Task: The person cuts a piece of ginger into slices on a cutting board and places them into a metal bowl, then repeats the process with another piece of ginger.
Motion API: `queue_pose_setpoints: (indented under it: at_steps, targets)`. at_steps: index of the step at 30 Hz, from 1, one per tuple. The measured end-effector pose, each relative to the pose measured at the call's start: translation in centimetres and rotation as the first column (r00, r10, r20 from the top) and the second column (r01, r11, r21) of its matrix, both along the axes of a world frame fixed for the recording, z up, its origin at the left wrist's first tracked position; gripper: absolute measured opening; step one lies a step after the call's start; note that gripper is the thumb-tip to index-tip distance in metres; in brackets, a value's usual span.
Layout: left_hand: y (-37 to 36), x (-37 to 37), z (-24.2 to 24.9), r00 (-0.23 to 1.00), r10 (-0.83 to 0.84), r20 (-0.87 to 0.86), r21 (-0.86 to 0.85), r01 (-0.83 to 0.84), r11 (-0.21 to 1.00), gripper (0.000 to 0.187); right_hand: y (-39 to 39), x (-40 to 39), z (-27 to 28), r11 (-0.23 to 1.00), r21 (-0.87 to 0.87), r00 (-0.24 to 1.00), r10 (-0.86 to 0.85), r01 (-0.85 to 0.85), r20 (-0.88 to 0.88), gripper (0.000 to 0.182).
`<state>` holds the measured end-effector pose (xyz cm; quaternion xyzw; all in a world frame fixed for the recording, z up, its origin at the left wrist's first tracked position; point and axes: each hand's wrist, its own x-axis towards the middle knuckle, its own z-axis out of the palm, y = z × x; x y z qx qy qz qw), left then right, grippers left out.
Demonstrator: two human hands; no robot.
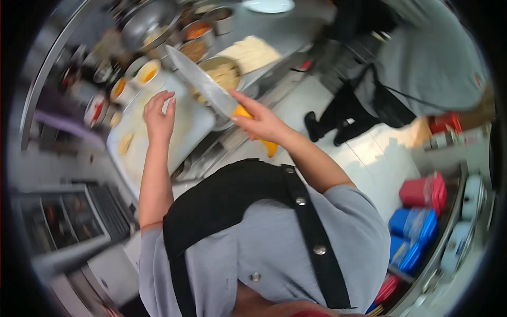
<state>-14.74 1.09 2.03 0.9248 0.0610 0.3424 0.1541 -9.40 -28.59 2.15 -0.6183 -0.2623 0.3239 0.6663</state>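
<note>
"Knife (203, 84) first: where is it?"
"In the right hand (257, 120), fingers closed around its yellow handle (271, 149), blade pointing away from the body toward the bench (253, 29)."
"And the left hand (159, 113)?"
"Holding nothing; its fingers are loosely curled, thumb apart, over the white cutting board (191, 116). I can't tell whether they touch it."
"Anything else on the board?"
"One yellowish piece (125, 143), left of that hand."
</note>
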Motion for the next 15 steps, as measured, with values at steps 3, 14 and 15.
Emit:
queue_pose_setpoints:
  at_steps: [3,14,15]
  targets:
    - [5.1,-5.4,-1.2,0.988,0.156,0.001,-0.260,-0.150,0.954,0.018,1.8,-1.2,-1.5,0.991,-0.113,0.989,0.082,-0.068,0.121,0.062]
    - [9.5,-19.7,-5.9,0.753,0.435,-0.493,-0.412,-0.643,0.646,0.036,8.5,-3.4,-3.1,0.749,-0.650,0.748,0.503,-0.129,0.432,0.061]
    - [7.9,-19.4,-5.3,0.747,0.408,-0.524,-0.414,-0.643,0.645,0.039,8.8,-3.4,-2.7,0.724,-0.682,0.687,0.548,-0.104,0.477,0.065]
